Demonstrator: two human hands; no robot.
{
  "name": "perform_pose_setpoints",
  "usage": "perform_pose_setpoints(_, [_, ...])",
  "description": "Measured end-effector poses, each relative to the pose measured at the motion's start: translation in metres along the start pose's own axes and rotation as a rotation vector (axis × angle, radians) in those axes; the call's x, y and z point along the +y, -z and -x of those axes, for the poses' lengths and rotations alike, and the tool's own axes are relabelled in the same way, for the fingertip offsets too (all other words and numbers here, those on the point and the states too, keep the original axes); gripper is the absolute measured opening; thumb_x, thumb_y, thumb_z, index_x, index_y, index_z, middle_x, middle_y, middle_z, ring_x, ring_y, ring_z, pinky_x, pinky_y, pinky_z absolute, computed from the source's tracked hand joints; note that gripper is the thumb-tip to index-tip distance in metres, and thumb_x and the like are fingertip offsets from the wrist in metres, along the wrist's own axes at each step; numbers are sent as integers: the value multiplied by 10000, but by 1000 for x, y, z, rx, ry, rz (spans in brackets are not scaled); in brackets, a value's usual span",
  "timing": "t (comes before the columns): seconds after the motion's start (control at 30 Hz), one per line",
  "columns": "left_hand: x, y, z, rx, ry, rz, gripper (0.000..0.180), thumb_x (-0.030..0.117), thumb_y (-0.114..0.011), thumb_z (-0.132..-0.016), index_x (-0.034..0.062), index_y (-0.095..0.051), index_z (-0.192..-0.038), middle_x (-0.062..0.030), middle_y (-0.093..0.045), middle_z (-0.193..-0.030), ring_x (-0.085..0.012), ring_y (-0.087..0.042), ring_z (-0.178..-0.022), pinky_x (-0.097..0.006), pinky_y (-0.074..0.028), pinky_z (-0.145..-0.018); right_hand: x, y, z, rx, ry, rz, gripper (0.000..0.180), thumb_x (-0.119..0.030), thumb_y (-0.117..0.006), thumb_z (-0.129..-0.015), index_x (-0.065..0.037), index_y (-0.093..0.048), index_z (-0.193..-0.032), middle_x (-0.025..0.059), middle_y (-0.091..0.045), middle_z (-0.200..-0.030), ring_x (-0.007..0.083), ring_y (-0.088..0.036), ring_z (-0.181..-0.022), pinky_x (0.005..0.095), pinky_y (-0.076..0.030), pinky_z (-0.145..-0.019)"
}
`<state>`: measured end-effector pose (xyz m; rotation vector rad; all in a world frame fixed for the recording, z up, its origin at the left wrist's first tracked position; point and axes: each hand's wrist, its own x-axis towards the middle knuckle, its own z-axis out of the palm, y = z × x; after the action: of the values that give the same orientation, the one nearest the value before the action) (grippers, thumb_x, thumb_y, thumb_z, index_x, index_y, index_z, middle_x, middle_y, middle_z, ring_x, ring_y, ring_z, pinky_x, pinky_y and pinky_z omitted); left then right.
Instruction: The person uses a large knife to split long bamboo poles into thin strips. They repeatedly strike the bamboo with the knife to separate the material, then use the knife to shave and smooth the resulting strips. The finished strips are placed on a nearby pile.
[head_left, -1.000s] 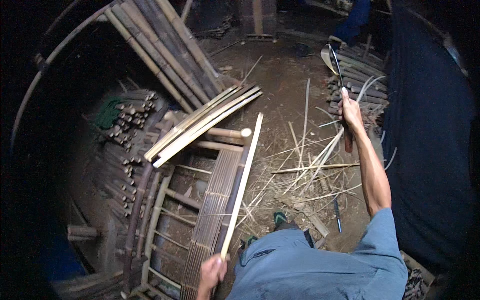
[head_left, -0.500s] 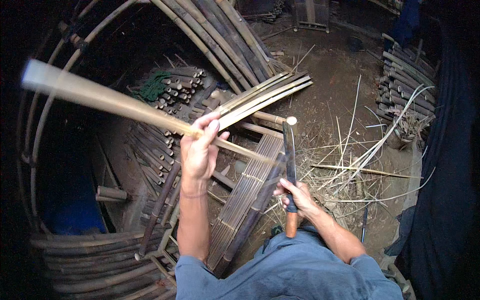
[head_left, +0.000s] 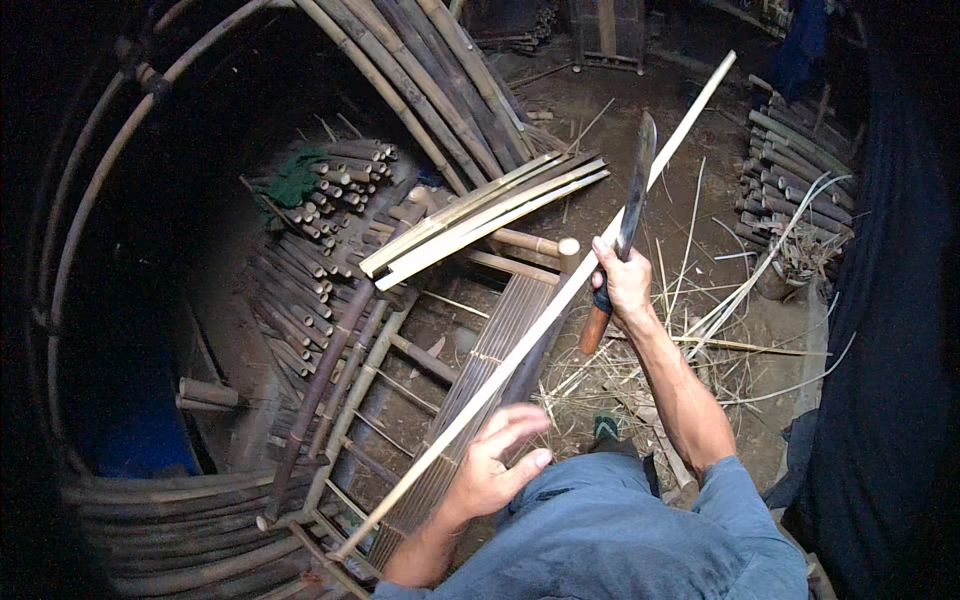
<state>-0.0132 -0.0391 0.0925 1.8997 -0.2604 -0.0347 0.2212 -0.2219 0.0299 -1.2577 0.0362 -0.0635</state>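
My right hand is closed around a machete whose blade points up and away from me. The end of its brown wooden handle sticks out below the fist. The same hand also pins a long pale bamboo strip beside the blade. That strip runs slanting from the far right down to the near left, over a slatted bamboo bench. Close to the strip's lower half, my left hand is open, fingers apart and slightly blurred, holding nothing.
Split bamboo lengths rest across the bench frame's far end. Bundled cut bamboo tubes lie on the left, with long poles behind. Thin shavings litter the ground at right. More bamboo is stacked beside a dark cloth.
The bamboo strip has swung from the upper left to a slant across the bench. My left hand has let go and come down nearer; my right hand has moved forward and grips the strip with the machete.
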Motion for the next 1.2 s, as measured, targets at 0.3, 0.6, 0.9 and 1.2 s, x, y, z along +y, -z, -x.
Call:
perform_pose_setpoints(0.3, [-50,6,-98,-123,322,572,375,218,-571,-970,-16,-560,-1262,-16,-585,-811,-76,-585,-603,-201,-496,-497,-51,1,25,-96,287,541,456,-471,-601,-915,-16,-590,-892,59,-616,-639,161,-588,-530,332,-473,-500])
perform_pose_setpoints(0.6, [-43,-14,-78,172,195,171,247,195,-545,-968,-34,-634,-987,3,-529,-688,-56,-449,-585,-253,-358,-497,-29,29,66,-361,873,1327,493,-562,-602,-847,-71,-553,-828,113,-564,-625,298,-618,-561,437,-499,-512])
perform_pose_setpoints(0.9, [-49,-13,-27,231,206,244,298,157,-563,-962,-22,-611,-1196,15,-524,-803,-39,-457,-605,-205,-380,-521,-53,35,26,-236,713,1240,476,-536,-536,-919,-68,-534,-830,138,-580,-650,300,-620,-573,419,-487,-498])
perform_pose_setpoints(1.2, [-45,-10,-7,196,60,-73,266,116,-559,-934,-54,-618,-1130,-68,-555,-791,-130,-526,-679,-277,-441,-612,-79,45,-5,-127,600,1297,461,-540,-604,-865,-81,-562,-853,178,-633,-675,362,-660,-641,458,-518,-563])
